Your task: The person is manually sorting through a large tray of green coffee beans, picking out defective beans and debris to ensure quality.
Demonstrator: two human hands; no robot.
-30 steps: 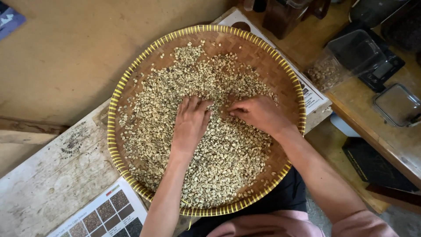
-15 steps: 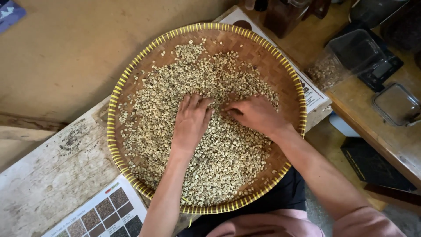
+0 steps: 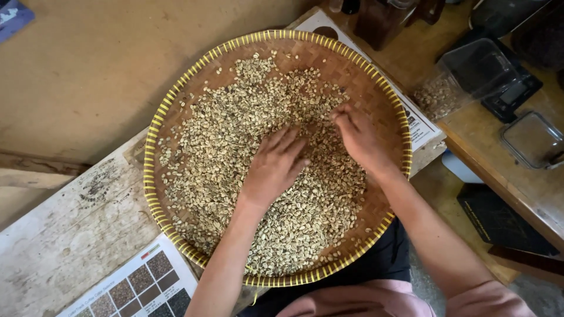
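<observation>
A round woven bamboo tray [image 3: 154, 141] with a yellow rim holds a spread of pale green coffee beans [image 3: 235, 123]. My left hand [image 3: 275, 165] lies flat on the beans near the tray's middle, fingers stretched toward the upper right. My right hand [image 3: 359, 137] rests on the beans to its right, with fingertips bent down into them near the tray's upper middle. I cannot tell whether the right fingers pinch a bean.
The tray sits on a worn wooden board [image 3: 64, 235]. A printed bean colour chart [image 3: 135, 287] lies at the lower left. At the upper right are a clear plastic container with beans [image 3: 464, 73], a black scale [image 3: 514, 91] and a clear lidded box [image 3: 531, 140].
My left hand slid right and turned its fingers toward the upper right. My right hand moved up and away from it, toward the far part of the beans.
</observation>
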